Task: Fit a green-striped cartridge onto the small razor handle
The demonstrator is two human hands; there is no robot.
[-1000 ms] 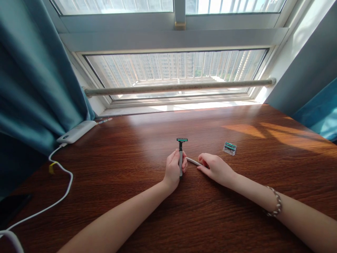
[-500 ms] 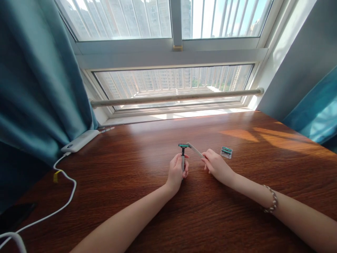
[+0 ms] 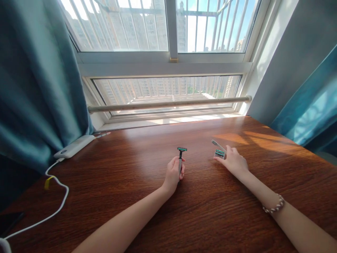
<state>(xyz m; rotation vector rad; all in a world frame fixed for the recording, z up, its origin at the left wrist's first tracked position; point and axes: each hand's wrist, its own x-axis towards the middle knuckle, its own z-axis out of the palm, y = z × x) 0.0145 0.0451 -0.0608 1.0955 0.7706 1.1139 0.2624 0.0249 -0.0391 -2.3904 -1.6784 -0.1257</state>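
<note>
My left hand (image 3: 173, 171) is closed around the grey ribbed handle of a safety razor (image 3: 180, 163). The razor stands upright, its black and green blade head at the top. Over on the right, my right hand (image 3: 234, 161) is low at the table with thumb and fingers apart. A small toothbrush (image 3: 218, 144) runs from its bristled head back to these fingers, where the rest of its handle is hidden. Between thumb and forefinger shows a clear pack of razor cartridges (image 3: 219, 154); the thumb is at its near edge, and whether they touch I cannot tell.
The brown wooden table (image 3: 137, 196) reaches to a barred window with a rail (image 3: 168, 104) across it. At the left, a white power bank (image 3: 75, 147) with a white cable (image 3: 65, 196) lies by a blue curtain (image 3: 39, 84). A dark flat object (image 3: 10, 223) is at the left edge.
My right hand has moved right with the toothbrush, away from the razor head to the cartridge pack, and its thumb has spread from the fingers. My left hand still holds the razor.
</note>
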